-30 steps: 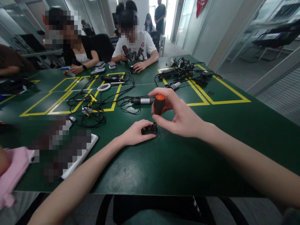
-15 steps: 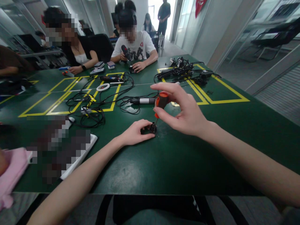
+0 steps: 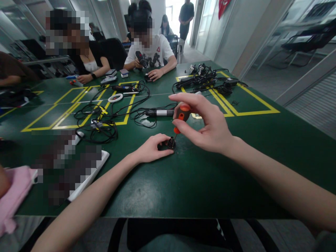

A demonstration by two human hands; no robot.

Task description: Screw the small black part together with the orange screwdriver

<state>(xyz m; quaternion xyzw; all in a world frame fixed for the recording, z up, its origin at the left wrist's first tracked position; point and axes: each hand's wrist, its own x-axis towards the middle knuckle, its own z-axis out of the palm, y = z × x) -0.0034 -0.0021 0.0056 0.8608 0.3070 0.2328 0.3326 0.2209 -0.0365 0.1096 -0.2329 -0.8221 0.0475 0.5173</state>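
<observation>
Here on the glossy dark-green tabletop (image 3: 210,189), marked out in yellow tape (image 3: 257,114), a small black tube-topped part (image 3: 171,142) is being pinched by the left hand (image 3: 151,149), and above it an orange-and-grey-handled screwdriver (image 3: 181,114) is gripped by the right hand (image 3: 207,127), its shaft slanted down to the part. Black cables (image 3: 189,82) are heaped beyond; the right side is walled by pale partitions (image 3: 227,38).

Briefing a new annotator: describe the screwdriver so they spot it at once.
Over the green table, near the picture's centre, is the person's right hand. It grips the screwdriver, whose thin shaft slants down to the small black part in the left hand. An orange-and-dark handle sets it apart from the silver-and-black cylinder lying behind.
</observation>
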